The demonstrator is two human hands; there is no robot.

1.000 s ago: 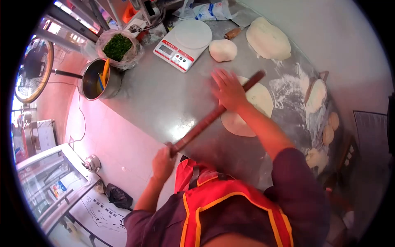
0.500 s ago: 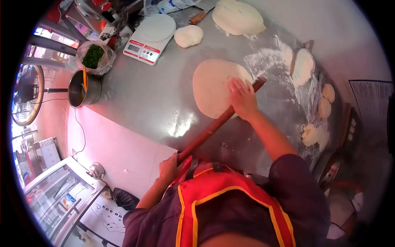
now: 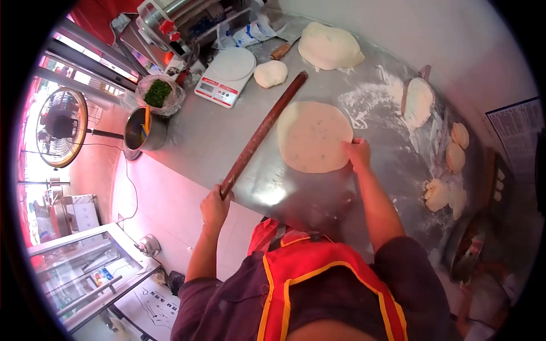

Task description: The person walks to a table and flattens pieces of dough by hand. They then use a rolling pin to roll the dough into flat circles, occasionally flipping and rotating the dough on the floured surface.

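A flat round sheet of dough [image 3: 313, 137] lies on the metal table [image 3: 205, 142]. My right hand [image 3: 358, 154] pinches its right edge between thumb and fingers. Closed around the lower end of a long wooden rolling pin [image 3: 261, 131] is my left hand [image 3: 215, 207], at the table's front edge. The pin slants up and to the right, left of the sheet, its far end near a small dough ball [image 3: 271, 74]. Behind lies a large dough lump [image 3: 330, 46], with a wooden-handled scraper [image 3: 281, 51] beside it.
A white scale [image 3: 226, 77], a bag of chopped greens [image 3: 158, 94] and a metal pot [image 3: 144, 129] stand at the left. Flour, a floury dough piece [image 3: 418, 102] and small dough pieces [image 3: 455, 157] lie at the right. Another person's arm shows at the lower right.
The rolling pin has moved off the dough to the left, with my left hand. My right hand has gone from lying on the dough and pin to gripping the sheet's right edge.
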